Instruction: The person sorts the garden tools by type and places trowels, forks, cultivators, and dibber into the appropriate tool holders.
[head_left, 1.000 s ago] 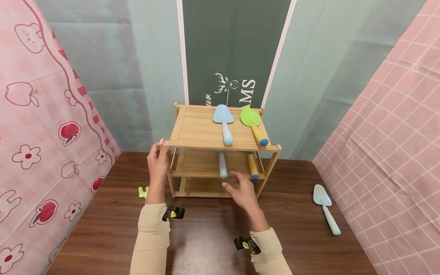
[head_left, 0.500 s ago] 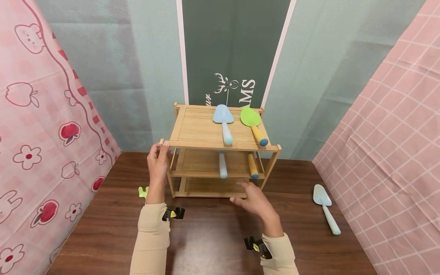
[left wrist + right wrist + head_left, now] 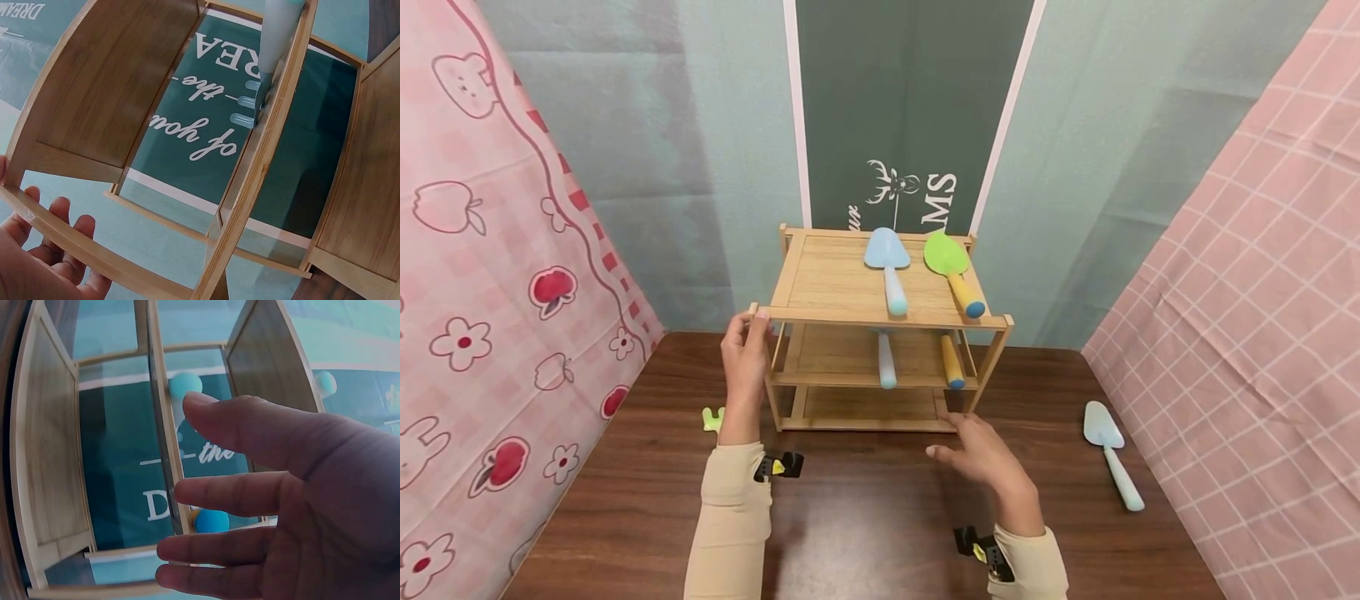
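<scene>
A three-level wooden shelf (image 3: pixel 850 317) stands at the middle back. My left hand (image 3: pixel 747 358) grips its front left corner post at the top; in the left wrist view the fingers (image 3: pixel 59 212) curl round the frame. On the top board lie a blue trowel (image 3: pixel 887 250) and a green trowel (image 3: pixel 947 254) with a yellow handle. A pale handle (image 3: pixel 887 362) and a yellow handle (image 3: pixel 952 364) stick out from the middle board. Fingers spread and holding nothing, my right hand (image 3: pixel 988 458) is by the shelf's lower right front; the right wrist view shows the empty palm (image 3: pixel 337 506).
A pale blue trowel (image 3: pixel 1103 427) lies on the brown table (image 3: pixel 865 517) at the right. Behind my left wrist, a small green object (image 3: pixel 711 419) is partly hidden. Patterned pink cloths hang at both sides, a teal cloth (image 3: pixel 737 167) behind the shelf.
My right hand has moved away from the pale handle on the middle board, down and to the right. The left hand keeps its grip on the shelf, which has not moved.
</scene>
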A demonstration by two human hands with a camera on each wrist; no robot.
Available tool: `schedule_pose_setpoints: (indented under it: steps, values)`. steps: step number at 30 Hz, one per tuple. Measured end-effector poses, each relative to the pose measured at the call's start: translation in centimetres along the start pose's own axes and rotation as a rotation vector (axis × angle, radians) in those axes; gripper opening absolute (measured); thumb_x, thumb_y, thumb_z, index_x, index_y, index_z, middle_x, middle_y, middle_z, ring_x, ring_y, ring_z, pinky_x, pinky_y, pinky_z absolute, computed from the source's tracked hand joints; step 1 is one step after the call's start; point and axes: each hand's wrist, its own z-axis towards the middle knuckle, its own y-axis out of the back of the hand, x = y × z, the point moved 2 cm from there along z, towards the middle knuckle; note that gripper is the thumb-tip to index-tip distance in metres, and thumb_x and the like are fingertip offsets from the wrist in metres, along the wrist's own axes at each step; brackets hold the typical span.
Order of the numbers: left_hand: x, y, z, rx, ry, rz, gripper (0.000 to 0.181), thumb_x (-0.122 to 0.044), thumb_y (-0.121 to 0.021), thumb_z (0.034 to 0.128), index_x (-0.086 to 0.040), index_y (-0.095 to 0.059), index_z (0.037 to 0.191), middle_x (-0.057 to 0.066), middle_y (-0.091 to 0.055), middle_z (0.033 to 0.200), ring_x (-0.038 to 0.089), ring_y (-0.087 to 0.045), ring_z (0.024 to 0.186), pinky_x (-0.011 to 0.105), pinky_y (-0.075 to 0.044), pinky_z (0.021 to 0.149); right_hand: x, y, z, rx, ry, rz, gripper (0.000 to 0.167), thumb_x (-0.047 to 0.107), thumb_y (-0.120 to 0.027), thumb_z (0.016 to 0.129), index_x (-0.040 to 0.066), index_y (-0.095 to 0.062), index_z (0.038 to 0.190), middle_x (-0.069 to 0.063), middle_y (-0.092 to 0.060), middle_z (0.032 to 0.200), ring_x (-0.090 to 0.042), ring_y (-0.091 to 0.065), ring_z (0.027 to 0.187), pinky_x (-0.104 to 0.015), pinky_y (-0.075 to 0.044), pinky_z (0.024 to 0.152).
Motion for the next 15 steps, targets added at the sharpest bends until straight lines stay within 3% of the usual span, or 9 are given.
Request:
schedule_pose_setpoints:
  steps: [3, 9, 15]
  values:
    - [0.0, 0.0, 0.0, -0.001, 0.005, -0.002, 0.023, -0.028, -0.057, 0.0939, -0.006, -0.054, 0.087, 0.007, -0.052, 0.08, 0.022, -0.049, 0.081, 0.038, -0.036, 0.076, -0.5, 0.2, -0.5, -0.002, -0.021, -0.009, 0.056, 0.027, -0.071, 0.082, -0.002, -0.053, 0.127, -0.022, -0.054, 0.119, -0.04, -0.046, 0.114, -0.053, -0.038, 0.088]
    - [0.0, 0.1, 0.0, 0.001, 0.002, -0.022, 0.021, -0.027, -0.057, 0.0938, -0.009, -0.054, 0.084, 0.014, -0.051, 0.081, 0.031, -0.047, 0.083, 0.033, -0.037, 0.074, -1.5, 0.6, -1.3, -0.003, -0.046, -0.014, 0.054, 0.025, -0.071, 0.082, -0.003, -0.053, 0.126, -0.024, -0.053, 0.12, -0.041, -0.048, 0.112, -0.054, -0.039, 0.087]
    - [0.0, 0.1, 0.0, 0.007, 0.006, -0.009, 0.02, -0.028, -0.057, 0.0937, -0.009, -0.055, 0.087, 0.017, -0.052, 0.083, 0.021, -0.05, 0.079, 0.032, -0.038, 0.076, -2.8, 0.6, -2.1, -0.005, -0.075, -0.037, 0.056, 0.025, -0.071, 0.082, -0.006, -0.053, 0.124, -0.026, -0.054, 0.118, -0.044, -0.046, 0.112, -0.055, -0.038, 0.088]
